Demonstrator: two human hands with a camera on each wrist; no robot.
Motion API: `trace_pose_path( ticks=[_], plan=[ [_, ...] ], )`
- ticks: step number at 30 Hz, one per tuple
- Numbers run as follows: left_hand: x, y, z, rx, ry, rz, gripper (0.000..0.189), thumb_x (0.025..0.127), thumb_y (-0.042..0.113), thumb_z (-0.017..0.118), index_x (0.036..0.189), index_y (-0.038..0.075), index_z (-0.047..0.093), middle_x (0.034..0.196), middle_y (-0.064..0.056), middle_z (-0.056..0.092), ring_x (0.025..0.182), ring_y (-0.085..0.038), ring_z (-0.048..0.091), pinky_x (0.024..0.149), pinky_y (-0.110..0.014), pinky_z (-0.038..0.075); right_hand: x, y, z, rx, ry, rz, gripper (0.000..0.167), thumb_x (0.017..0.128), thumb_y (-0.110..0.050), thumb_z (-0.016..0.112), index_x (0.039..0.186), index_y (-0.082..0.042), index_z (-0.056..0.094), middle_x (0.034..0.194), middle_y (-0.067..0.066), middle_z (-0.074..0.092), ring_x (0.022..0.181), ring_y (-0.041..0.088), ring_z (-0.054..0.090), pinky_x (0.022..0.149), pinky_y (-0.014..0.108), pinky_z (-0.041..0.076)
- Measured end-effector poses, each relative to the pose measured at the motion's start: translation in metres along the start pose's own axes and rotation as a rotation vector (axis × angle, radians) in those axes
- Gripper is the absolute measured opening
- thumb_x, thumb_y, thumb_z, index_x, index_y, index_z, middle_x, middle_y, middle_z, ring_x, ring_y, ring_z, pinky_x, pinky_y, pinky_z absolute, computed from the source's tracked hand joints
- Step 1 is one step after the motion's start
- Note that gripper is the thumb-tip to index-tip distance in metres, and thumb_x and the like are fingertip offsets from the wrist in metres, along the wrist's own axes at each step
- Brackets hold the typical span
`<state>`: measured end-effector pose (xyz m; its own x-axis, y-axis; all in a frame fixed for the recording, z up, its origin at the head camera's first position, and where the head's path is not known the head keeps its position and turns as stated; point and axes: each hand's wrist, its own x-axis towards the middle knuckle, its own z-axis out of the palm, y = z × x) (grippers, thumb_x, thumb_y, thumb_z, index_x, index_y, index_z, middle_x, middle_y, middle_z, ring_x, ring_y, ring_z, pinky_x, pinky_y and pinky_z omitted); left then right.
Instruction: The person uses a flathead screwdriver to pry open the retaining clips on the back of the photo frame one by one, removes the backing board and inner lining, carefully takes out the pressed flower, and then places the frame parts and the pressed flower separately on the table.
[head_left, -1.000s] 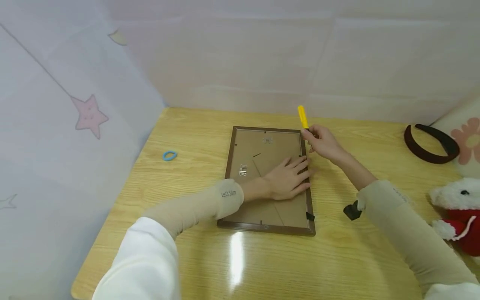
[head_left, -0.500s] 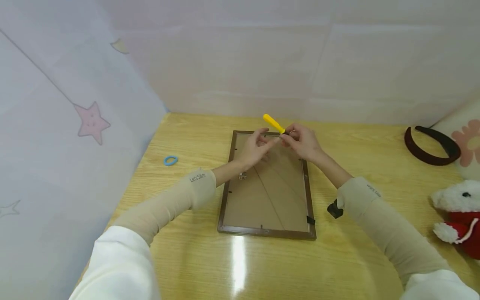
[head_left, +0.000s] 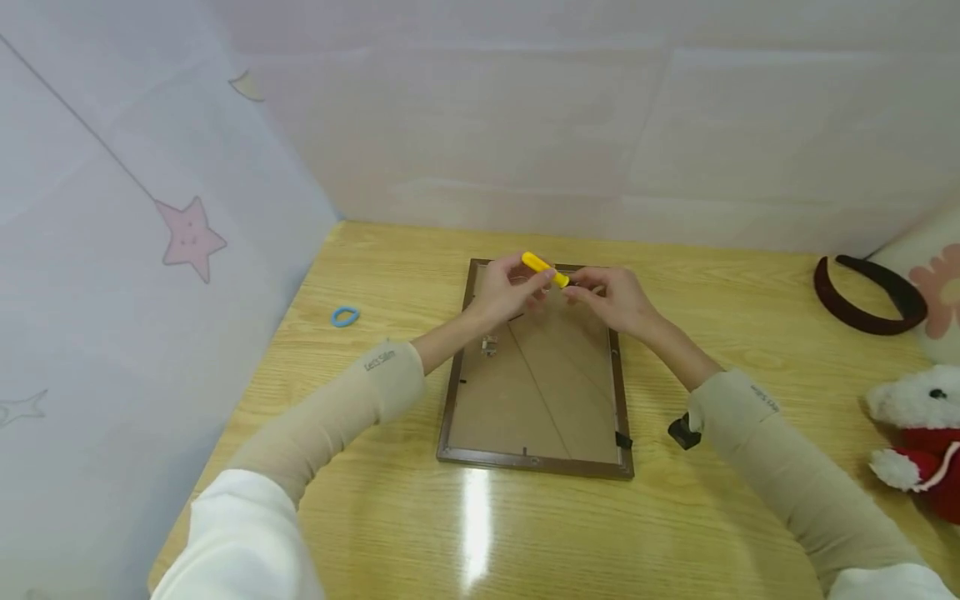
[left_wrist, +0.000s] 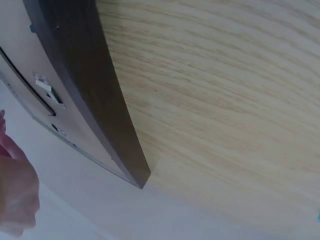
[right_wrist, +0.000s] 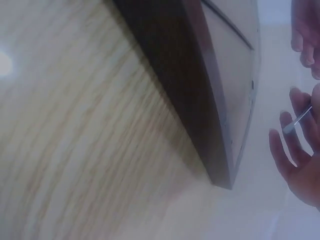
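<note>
A screwdriver (head_left: pixel 545 269) with a yellow handle is held over the far end of the picture frame, its metal shaft (right_wrist: pixel 298 119) passing by the right hand's fingers. The left hand (head_left: pixel 501 290) pinches the yellow handle, thumb on top. At the handle's lower end, the right hand (head_left: pixel 617 302) grips the screwdriver between thumb and fingers. Beneath both hands lies the picture frame (head_left: pixel 536 462), back side up, with a brown border and tan backing board. Metal hangers (left_wrist: pixel 50 90) show on the board, and a black tab (head_left: pixel 623 440) sticks out at the near right.
A blue ring-shaped band (head_left: pixel 345 316) lies on the wooden table (head_left: pixel 375 517) to the left. At the right are a dark red headband (head_left: pixel 862 312) and a white plush toy (head_left: pixel 911 404) in red. A pale cloth wall (head_left: pixel 480 125) stands behind the table.
The left hand has lifted off the backing board and moved up to the screwdriver, taking its handle. The right hand has brought the screwdriver leftward over the frame, and its handle now tilts left.
</note>
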<state>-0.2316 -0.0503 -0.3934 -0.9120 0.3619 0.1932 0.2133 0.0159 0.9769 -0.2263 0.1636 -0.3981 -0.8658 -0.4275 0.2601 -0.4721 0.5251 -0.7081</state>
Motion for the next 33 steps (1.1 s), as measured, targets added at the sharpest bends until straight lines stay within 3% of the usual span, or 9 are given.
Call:
trace_pose_path(
  ticks=[5,8,11,15,17,21,26,33],
  plan=[
    [0.002,0.005,-0.003,0.283,-0.028,0.116,0.022,0.095,0.021,0.066,0.108,0.003,0.067,0.088,-0.012,0.070,0.074,-0.033,0.068,0.065,-0.036,0.057,0.006,-0.009,0.000,-0.204,0.027,-0.089,0.021,0.089,-0.018,0.073,0.101,0.000,0.074,0.089,0.011,0.068,0.073,0.026,0.065,0.064,0.039,0.056],
    [0.005,0.008,-0.009,0.526,-0.065,0.133,0.040,0.092,0.034,0.069,0.120,0.006,0.063,0.105,-0.008,0.069,0.088,-0.024,0.067,0.074,-0.028,0.055,0.012,-0.013,-0.001,-0.316,0.071,-0.078,0.022,0.088,-0.022,0.074,0.095,0.000,0.073,0.086,0.012,0.065,0.067,0.025,0.063,0.060,0.039,0.053],
    [0.000,0.003,-0.016,0.829,-0.193,0.049,0.064,0.090,0.049,0.066,0.137,0.008,0.053,0.132,-0.013,0.056,0.115,-0.027,0.057,0.091,-0.037,0.050,0.017,-0.014,0.001,-0.346,0.097,-0.006,0.024,0.090,-0.022,0.072,0.094,0.001,0.070,0.080,0.012,0.068,0.063,0.024,0.062,0.057,0.038,0.052],
    [-0.016,-0.011,-0.022,1.175,-0.449,-0.106,0.088,0.087,0.070,0.052,0.154,0.015,0.031,0.156,-0.022,0.022,0.142,-0.040,0.023,0.110,-0.054,0.028,0.024,-0.010,0.012,-0.263,0.131,0.056,0.019,0.088,-0.016,0.071,0.094,0.002,0.065,0.077,0.013,0.068,0.061,0.023,0.061,0.056,0.035,0.050],
    [-0.022,-0.017,-0.021,1.241,-0.510,-0.152,0.094,0.086,0.076,0.044,0.157,0.018,0.022,0.159,-0.023,0.010,0.145,-0.042,0.009,0.113,-0.058,0.018,0.027,-0.006,0.020,-0.219,0.159,0.034,0.016,0.085,-0.012,0.070,0.090,0.002,0.064,0.076,0.013,0.067,0.061,0.023,0.059,0.057,0.035,0.049],
    [-0.025,-0.021,-0.019,1.282,-0.522,-0.185,0.099,0.086,0.078,0.040,0.158,0.017,0.013,0.160,-0.023,0.004,0.146,-0.042,0.002,0.115,-0.056,0.013,0.031,-0.001,0.035,-0.201,0.149,-0.032,0.013,0.084,-0.008,0.068,0.090,0.003,0.066,0.079,0.014,0.070,0.063,0.025,0.061,0.060,0.038,0.051],
    [-0.020,-0.015,-0.016,1.289,-0.580,-0.262,0.101,0.086,0.079,0.039,0.158,0.017,0.004,0.160,-0.024,-0.003,0.146,-0.042,-0.003,0.115,-0.056,0.009,0.033,0.003,0.047,-0.319,0.067,-0.057,0.023,0.088,-0.011,0.067,0.103,0.006,0.072,0.093,0.018,0.073,0.071,0.027,0.068,0.068,0.040,0.056],
    [-0.016,-0.009,-0.015,1.324,-0.618,-0.325,0.102,0.086,0.079,0.038,0.158,0.018,0.000,0.160,-0.023,-0.005,0.146,-0.041,-0.004,0.116,-0.054,0.009,0.034,0.002,0.056,-0.464,-0.013,-0.018,0.024,0.091,-0.016,0.063,0.104,0.003,0.071,0.090,0.016,0.072,0.074,0.028,0.067,0.064,0.038,0.055]
  ],
)
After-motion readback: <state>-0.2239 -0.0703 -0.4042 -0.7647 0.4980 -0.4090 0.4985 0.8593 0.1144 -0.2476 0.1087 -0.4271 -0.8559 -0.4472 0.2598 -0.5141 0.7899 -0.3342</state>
